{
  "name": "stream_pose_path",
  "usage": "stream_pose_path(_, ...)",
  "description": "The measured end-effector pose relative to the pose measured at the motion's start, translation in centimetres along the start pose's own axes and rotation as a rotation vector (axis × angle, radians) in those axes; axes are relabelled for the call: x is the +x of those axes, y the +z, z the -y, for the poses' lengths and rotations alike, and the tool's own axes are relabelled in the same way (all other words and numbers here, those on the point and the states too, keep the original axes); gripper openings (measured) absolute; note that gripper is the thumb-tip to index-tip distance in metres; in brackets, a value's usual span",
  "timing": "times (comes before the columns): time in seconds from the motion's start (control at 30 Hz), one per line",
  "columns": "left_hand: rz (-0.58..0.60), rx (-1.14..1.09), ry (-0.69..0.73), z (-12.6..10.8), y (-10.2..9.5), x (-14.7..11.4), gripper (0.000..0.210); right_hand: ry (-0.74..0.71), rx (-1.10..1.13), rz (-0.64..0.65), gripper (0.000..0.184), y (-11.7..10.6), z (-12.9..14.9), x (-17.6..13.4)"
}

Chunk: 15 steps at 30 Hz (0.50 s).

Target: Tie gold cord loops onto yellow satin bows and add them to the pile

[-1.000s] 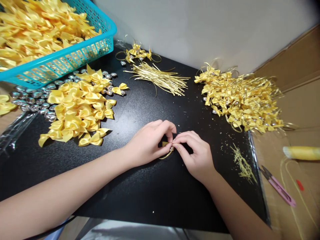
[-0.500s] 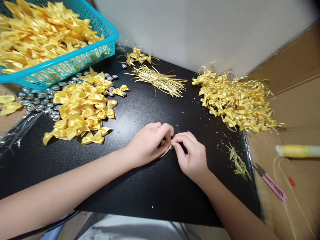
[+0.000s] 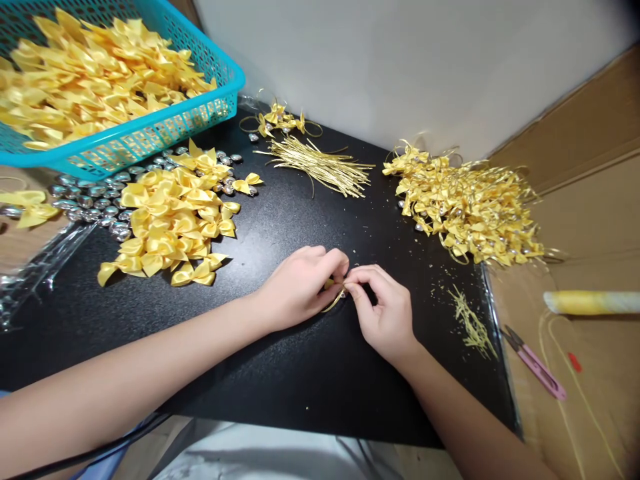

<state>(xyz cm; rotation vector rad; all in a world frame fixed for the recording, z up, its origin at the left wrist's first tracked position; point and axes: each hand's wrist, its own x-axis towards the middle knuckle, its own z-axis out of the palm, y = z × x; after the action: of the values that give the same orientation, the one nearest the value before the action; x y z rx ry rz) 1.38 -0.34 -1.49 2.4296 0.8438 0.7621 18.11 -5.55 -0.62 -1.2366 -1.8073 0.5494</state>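
Just below the centre of the frame, a gold cord loop is curving over the black counter. The left hand and the right hand are pinching it from either side, thumbs pressing against fingers. Left of centre, yellow bows are lying heaped beside silver beads. At upper left, a turquoise slotted basket is holding a big pile of matching ribbon bows.
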Motion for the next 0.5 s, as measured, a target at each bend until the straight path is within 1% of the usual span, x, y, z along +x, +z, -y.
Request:
stream_pose_path(0.1, -0.006, 0.016, 0.009, 0.02, 0.04, -0.02, 0.008, 0.067, 0.051, -0.007, 0.014, 0.08, -0.18, -0.12)
stream_pose_path(0.3, -0.014, 0.066, 0.021, 0.10, 0.28, -0.09, 0.007, 0.310, 0.231, 0.009, 0.011, 0.34, -0.63, -0.32)
stream_pose_path(0.5, -0.020, 0.102, 0.040, 0.06, 0.38, -0.09, 0.007, 0.416, 0.373, -0.003, 0.009, 0.31, -0.29, 0.21)
